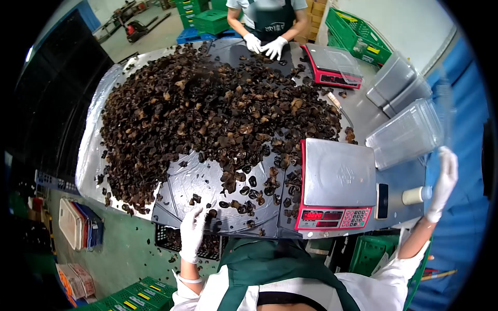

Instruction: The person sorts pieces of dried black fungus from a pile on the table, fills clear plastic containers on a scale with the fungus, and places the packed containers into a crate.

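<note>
A wide heap of dark dried wood-ear mushrooms [207,109] covers much of the table. My left hand [192,236], in a white glove, is at the near table edge beside a few loose pieces. Its fingers are stretched out, and no object shows in them. My right hand [444,181], also gloved, is raised at the far right with its fingers closed at the lower end of a blurred clear plastic container [444,111]. Just left of it lie stacked clear tubs [402,135]. Between my hands stands a red digital scale [340,173] with a bare steel pan.
A co-worker's gloved hands [265,46] rest at the far table edge, near a second red scale [336,65]. A phone [382,201] and a cream-coloured roll [416,195] lie right of the near scale. Beneath the table edge is a black crate [212,248].
</note>
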A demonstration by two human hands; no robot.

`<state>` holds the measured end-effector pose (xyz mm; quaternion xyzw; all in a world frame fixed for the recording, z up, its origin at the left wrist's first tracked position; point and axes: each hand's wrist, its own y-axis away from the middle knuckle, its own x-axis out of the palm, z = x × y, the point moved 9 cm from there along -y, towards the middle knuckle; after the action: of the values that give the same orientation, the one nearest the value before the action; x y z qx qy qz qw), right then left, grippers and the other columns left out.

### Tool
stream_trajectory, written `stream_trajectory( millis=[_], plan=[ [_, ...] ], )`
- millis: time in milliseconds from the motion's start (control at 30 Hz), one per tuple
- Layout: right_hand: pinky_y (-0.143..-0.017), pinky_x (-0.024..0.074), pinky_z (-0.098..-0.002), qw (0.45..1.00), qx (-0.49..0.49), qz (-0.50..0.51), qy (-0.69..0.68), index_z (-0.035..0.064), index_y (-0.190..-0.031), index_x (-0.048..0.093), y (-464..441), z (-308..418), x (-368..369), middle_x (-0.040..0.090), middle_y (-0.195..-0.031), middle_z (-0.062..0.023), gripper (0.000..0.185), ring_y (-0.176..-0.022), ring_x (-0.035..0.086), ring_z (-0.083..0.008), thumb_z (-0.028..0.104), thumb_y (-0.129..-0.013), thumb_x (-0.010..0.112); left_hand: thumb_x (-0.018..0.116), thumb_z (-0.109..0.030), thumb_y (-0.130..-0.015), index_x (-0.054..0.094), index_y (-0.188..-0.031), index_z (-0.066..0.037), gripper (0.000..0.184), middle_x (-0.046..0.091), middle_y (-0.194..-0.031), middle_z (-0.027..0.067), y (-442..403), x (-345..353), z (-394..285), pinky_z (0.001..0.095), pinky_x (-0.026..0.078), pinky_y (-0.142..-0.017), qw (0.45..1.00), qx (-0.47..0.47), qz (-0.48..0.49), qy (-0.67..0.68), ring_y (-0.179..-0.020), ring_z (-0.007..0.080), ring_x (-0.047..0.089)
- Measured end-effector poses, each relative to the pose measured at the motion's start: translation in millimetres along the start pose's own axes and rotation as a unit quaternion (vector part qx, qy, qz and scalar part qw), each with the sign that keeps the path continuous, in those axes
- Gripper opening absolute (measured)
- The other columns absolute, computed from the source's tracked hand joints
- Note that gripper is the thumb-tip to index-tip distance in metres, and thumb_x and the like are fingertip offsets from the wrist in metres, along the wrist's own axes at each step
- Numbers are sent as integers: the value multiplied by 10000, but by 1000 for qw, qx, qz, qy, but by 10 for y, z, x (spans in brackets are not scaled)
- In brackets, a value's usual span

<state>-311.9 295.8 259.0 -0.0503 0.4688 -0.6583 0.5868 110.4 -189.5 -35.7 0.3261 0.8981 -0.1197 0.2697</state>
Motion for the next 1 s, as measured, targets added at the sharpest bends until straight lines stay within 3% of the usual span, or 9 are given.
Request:
stream_trajectory(
  millis=[133, 267, 400, 467, 500, 600, 700, 800, 1000],
  plan=[
    [-993, 385, -441, 929, -183, 286, 151, 75, -845, 621, 1089, 728, 1001, 640, -944, -70, 68, -938, 589, -268, 124, -801, 639, 601, -98, -883, 616, -1101, 12, 245, 651, -1016, 136, -233, -27, 235, 313, 479, -841, 999, -13, 37, 15, -950, 233, 624],
    [-1008, 372, -468, 891, -104, 395, 197, 90, -891, 628, 2079, 301, 1472, 641, -1019, -88, 190, -999, 587, -289, 224, -766, 681, 632, -87, -850, 627, -1083, -6, 247, 650, -990, 122, -460, -100, 402, 316, 477, -819, 998, 15, 66, 9, -905, 239, 625],
    [-984, 411, -410, 893, -112, 361, 246, 54, -1142, 602, 2211, 832, 1559, 593, -1166, -139, 435, -1081, 579, -301, 187, -743, 713, 637, -87, -830, 638, -1039, -25, 219, 649, -991, 135, -785, -15, 448, 330, 479, -817, 994, 54, 95, 0, -905, 268, 623],
    [-942, 447, -364, 948, 104, 294, 63, 49, -1205, 575, 2242, 880, 1591, 600, -1167, -123, 468, -1067, 593, -259, 101, -754, 688, 629, -148, -841, 637, -1032, -27, 227, 644, -1023, 154, -957, 180, 400, 371, 475, -848, 989, 93, 114, 34, -956, 301, 611],
    [-881, 483, -316, 929, 221, 296, -14, 60, -1230, 566, 2349, 959, 1799, 609, -1151, -100, 474, -1036, 600, -193, 30, -765, 646, 638, -192, -840, 635, -1028, -27, 251, 640, -1006, 154, -1046, 336, 412, 381, 470, -854, 988, 103, 114, 26, -956, 310, 604],
    [-851, 492, -326, 880, 220, 393, -150, 94, -1386, 431, 2772, 1196, 2675, 520, -1261, -115, 660, -1005, 574, -201, 154, -797, 723, 680, -319, -814, 625, -1015, -25, 361, 625, -957, 157, -1249, 861, 363, 394, 458, -855, 984, 123, 123, -42, -943, 336, 582],
    [-897, 481, -353, 922, 38, 385, 1, 107, -1426, 353, 3032, 973, 3351, 460, -1275, -196, 862, -1071, 538, -335, 352, -717, 777, 738, -360, -747, 573, -1082, -5, 515, 591, -1026, 174, -1259, 1114, 88, 399, 455, -861, 981, 151, 96, -70, -977, 349, 554],
    [-888, 469, -376, 873, 96, 445, 173, 148, -1410, 393, 3160, 819, 3809, 485, -1204, -154, 813, -1042, 541, -311, 382, -720, 752, 743, -199, -729, 568, -1095, -36, 438, 581, -1054, 151, -1138, 1273, 60, 382, 461, -872, 963, 249, 76, -76, -992, 339, 548],
    [-887, 463, -386, 886, 12, 463, -1, 212, -1310, 529, 3368, 1057, 4152, 518, -1206, -92, 557, -1054, 528, -303, 383, -799, 669, 673, -121, -781, 608, -1105, -75, 334, 605, -1109, 97, -911, 1192, 261, 369, 452, -911, 945, 260, 200, 15, -1037, 288, 561]
  ],
)
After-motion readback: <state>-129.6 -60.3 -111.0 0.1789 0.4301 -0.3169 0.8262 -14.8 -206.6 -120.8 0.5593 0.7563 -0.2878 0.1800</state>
